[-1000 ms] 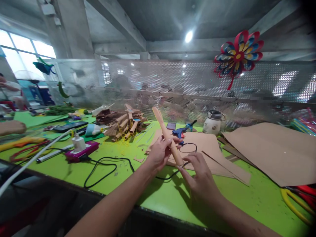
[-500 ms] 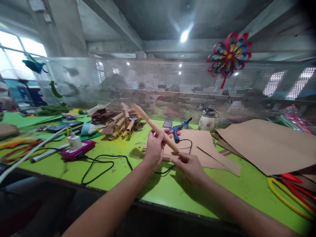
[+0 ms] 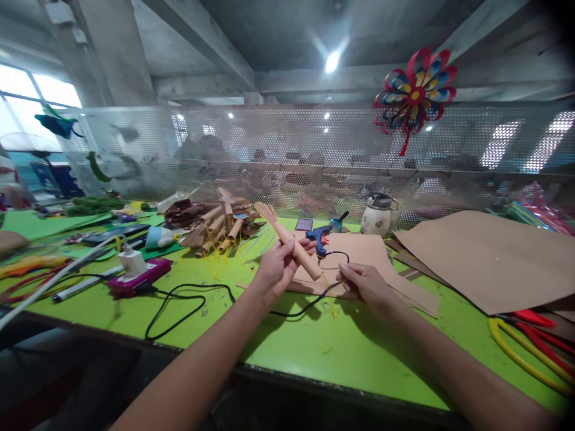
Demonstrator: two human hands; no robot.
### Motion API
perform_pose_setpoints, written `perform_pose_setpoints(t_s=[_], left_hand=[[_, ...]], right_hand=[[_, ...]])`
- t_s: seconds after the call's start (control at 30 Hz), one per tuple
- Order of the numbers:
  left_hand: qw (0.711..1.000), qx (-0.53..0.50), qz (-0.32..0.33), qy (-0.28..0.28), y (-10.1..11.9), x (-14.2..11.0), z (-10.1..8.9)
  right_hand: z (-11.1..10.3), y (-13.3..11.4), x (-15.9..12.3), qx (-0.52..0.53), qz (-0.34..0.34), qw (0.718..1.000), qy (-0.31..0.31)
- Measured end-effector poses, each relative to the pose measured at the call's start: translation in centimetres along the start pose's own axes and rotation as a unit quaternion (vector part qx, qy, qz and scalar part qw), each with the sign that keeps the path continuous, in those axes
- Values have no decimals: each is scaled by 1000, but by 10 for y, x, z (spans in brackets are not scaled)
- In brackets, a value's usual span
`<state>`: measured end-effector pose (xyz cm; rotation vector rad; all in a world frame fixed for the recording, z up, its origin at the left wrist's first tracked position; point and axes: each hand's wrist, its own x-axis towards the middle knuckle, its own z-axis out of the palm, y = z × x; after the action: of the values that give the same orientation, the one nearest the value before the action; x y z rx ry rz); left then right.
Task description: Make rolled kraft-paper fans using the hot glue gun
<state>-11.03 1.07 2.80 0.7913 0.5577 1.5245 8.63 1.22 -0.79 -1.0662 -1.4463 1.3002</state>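
My left hand (image 3: pixel 275 266) is closed round a rolled brown paper tube (image 3: pixel 305 260), whose far end is cut into a fringe and points up and left. From the tube's near end hang yellow strings (image 3: pixel 333 304). Just to the right, my right hand (image 3: pixel 363 281) pinches a strand of this yellow string, apart from the tube itself. Behind the hands, a blue glue gun (image 3: pixel 318 238) lies on brown paper sheets (image 3: pixel 363 254). Several similar fringed paper rolls (image 3: pixel 218 224) with yellow strings are piled at the back left.
A black cord (image 3: pixel 188 284) winds over the green table (image 3: pixel 287 353) beside a purple power strip (image 3: pixel 148 276). Yellow-and-red-handled scissors (image 3: pixel 516 353) lie at the right, near a large brown sheet (image 3: pixel 489 257). At the back stands a white jar (image 3: pixel 376 216) before a perforated metal screen (image 3: pixel 287 137).
My right hand has moved right, away from the tube's near end, and the yellow strings there now show. My left hand has shifted slightly left and turned, its fingers still round the tube.
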Motion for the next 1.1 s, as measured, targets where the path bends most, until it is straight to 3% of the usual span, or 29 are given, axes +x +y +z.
perform_pose_setpoints(t_s=[0.07,0.13,0.23,0.27,0.33,0.43,0.53,0.67,0.73,0.83,0.93,1.03,1.1], left_hand=[[1000,-8,-18,19,0,2,-1],[999,-11,-27,42,0,5,-4],[997,-16,-20,72,0,8,-9],[997,-17,-17,76,0,9,-9],[997,-20,-11,76,-1,8,-8],[998,-30,-3,55,-3,3,-2],[999,-32,-8,17,-7,-2,5],[1000,-21,-3,-5,-10,-4,7],[1000,-20,8,-2,-10,-2,5],[1000,-21,10,16,-8,1,4],[999,-10,0,39,-3,1,9],[999,27,-2,34,4,-5,21],[998,57,10,23,8,-11,33]], right_hand=[[-3,5,4,-32,17,999,14],[-2,6,2,-70,-21,996,55],[8,1,-10,-160,-197,955,153],[13,0,-15,-192,-257,934,159],[25,0,-24,-245,-321,909,104],[40,9,-28,-286,-276,917,-13],[48,18,-22,-257,-192,946,-29],[51,17,-16,-118,-136,983,-42],[51,15,-17,-74,-99,991,-53],[48,14,-19,-70,-45,989,-121],[45,13,-21,-88,-75,981,-158],[44,10,-21,-157,-160,967,-118],[44,8,-22,-255,-225,936,-89]])
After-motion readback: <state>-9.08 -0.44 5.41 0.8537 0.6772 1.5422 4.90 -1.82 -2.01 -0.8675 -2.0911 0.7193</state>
